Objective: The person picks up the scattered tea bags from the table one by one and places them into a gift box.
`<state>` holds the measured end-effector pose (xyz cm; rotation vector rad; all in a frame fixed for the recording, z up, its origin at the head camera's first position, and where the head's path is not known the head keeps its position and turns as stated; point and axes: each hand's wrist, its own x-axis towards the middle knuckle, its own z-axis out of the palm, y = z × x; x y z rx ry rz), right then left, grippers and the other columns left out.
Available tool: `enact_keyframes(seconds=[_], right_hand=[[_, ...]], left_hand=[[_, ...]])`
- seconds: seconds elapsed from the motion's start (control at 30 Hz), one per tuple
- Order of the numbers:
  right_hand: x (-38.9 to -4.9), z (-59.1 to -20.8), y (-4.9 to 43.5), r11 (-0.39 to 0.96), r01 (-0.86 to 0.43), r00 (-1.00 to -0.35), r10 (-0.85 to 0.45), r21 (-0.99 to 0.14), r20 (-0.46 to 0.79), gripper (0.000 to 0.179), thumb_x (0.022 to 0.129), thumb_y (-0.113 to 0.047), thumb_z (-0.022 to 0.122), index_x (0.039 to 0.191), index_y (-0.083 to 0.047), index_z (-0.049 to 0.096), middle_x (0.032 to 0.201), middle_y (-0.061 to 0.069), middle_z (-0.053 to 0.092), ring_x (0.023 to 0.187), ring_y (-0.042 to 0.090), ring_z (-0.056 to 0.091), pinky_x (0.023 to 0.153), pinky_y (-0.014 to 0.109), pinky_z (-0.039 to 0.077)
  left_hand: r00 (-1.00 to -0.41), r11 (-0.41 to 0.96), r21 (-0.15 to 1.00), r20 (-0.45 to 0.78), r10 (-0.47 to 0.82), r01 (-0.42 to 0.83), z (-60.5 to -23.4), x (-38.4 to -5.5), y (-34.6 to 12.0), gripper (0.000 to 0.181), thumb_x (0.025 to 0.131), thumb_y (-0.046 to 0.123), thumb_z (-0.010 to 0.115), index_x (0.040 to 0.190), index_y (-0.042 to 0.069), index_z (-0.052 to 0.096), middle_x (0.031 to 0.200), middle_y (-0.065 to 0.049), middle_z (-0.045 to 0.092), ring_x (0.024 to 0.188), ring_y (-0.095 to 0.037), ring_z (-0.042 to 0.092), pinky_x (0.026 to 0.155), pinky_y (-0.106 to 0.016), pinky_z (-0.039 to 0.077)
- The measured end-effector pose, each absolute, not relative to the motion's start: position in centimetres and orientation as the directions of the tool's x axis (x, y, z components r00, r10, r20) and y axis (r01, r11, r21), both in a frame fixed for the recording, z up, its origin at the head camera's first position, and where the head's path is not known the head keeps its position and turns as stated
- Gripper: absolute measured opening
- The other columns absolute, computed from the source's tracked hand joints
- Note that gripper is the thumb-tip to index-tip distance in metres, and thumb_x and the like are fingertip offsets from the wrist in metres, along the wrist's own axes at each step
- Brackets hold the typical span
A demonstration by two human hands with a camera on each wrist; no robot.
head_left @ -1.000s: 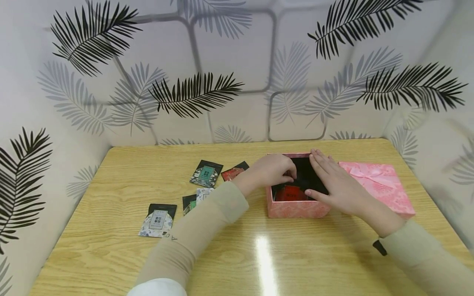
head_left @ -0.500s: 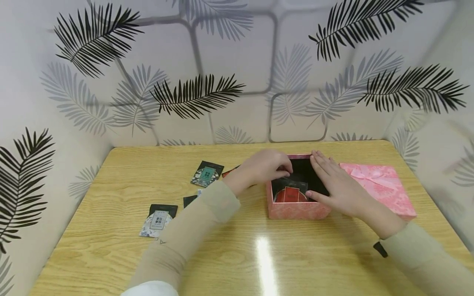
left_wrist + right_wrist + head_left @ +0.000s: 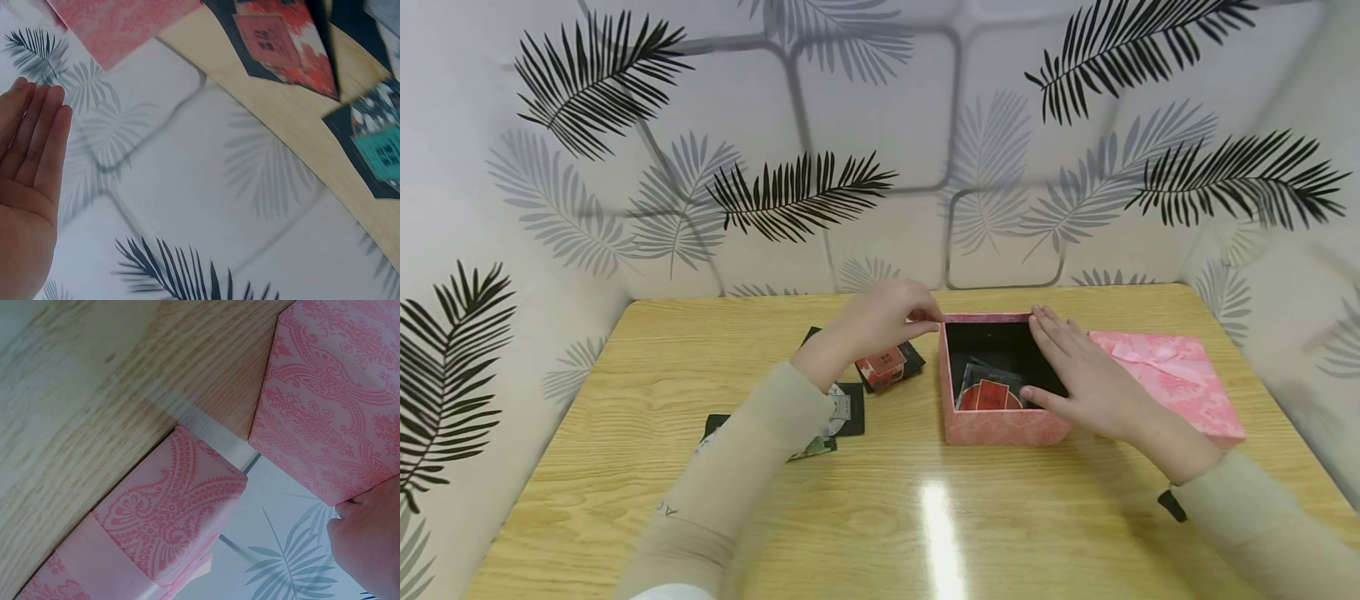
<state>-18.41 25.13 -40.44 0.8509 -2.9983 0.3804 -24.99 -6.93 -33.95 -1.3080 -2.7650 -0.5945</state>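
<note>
My right hand rests on the right edge of an open pink patterned box, its fingers straight and its thumb over the inside. A flat red-and-black packet leans inside against the box's front. Just left of the box, my left hand is raised over the table, holding nothing. In the left wrist view that hand shows fingers straight and together. Beneath it on the table lies a packet with a red label. A teal-labelled packet shows in the left wrist view.
The pink lid with a ribbon bow lies right of the box. Several flat packets, one with a grey label, lie on the wooden table, partly hidden by my left forearm. A patterned cloth wall stands behind the table.
My left hand has drawn up out of the box and moved left past its edge. The packet inside now leans at the front, more fully visible. My right hand has stayed in place.
</note>
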Motion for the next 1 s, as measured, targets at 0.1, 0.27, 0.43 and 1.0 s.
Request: enact_keyframes(seconds=[0.1, 0.27, 0.43, 1.0], right_hand=[[-18.4, -40.5, 25.2, 0.825, -0.516, -0.854, -0.516, -0.231, 0.064, 0.097, 0.104, -0.05, 0.063, 0.169, 0.003, 0.013, 0.178, 0.023, 0.012, 0.165, 0.042, 0.013, 0.136, 0.057, 0.013], [-18.4, -40.7, 25.2, 0.826, -0.518, -0.853, -0.517, -0.223, 0.066, 0.097, 0.104, -0.05, 0.064, 0.169, 0.003, 0.014, 0.177, 0.024, 0.012, 0.165, 0.043, 0.014, 0.134, 0.06, 0.016], [-18.4, -40.8, 25.2, 0.828, -0.514, -0.856, -0.513, -0.223, 0.065, 0.097, 0.104, -0.05, 0.064, 0.169, 0.002, 0.013, 0.178, 0.023, 0.012, 0.165, 0.042, 0.014, 0.134, 0.061, 0.016], [-18.4, -40.8, 25.1, 0.826, -0.522, -0.852, -0.519, -0.213, 0.076, 0.097, 0.104, -0.049, 0.064, 0.168, 0.003, 0.015, 0.177, 0.024, 0.013, 0.165, 0.043, 0.015, 0.133, 0.061, 0.017]], left_hand=[[-0.665, 0.591, 0.322, 0.217, 0.714, 0.74, -34.0, -24.7, -8.6, 0.013, 0.101, 0.014, 0.074, 0.11, 0.008, 0.082, 0.109, -0.007, 0.08, 0.099, -0.02, 0.076, 0.089, -0.032, 0.063], [-0.706, 0.62, 0.347, 0.251, 0.662, 0.704, -34.5, -24.4, -11.3, 0.012, 0.101, 0.013, 0.075, 0.109, 0.007, 0.082, 0.105, -0.007, 0.081, 0.094, -0.02, 0.077, 0.086, -0.033, 0.064], [-0.761, 0.648, 0.406, 0.256, 0.596, 0.645, -35.3, -23.9, -14.0, 0.013, 0.101, 0.012, 0.074, 0.11, 0.006, 0.081, 0.107, -0.008, 0.081, 0.095, -0.02, 0.077, 0.088, -0.035, 0.064], [-0.862, 0.732, 0.457, 0.314, 0.398, 0.505, -37.6, -21.7, -21.5, 0.014, 0.098, 0.007, 0.077, 0.11, 0.003, 0.082, 0.106, -0.013, 0.081, 0.093, -0.027, 0.077, 0.088, -0.044, 0.064]])
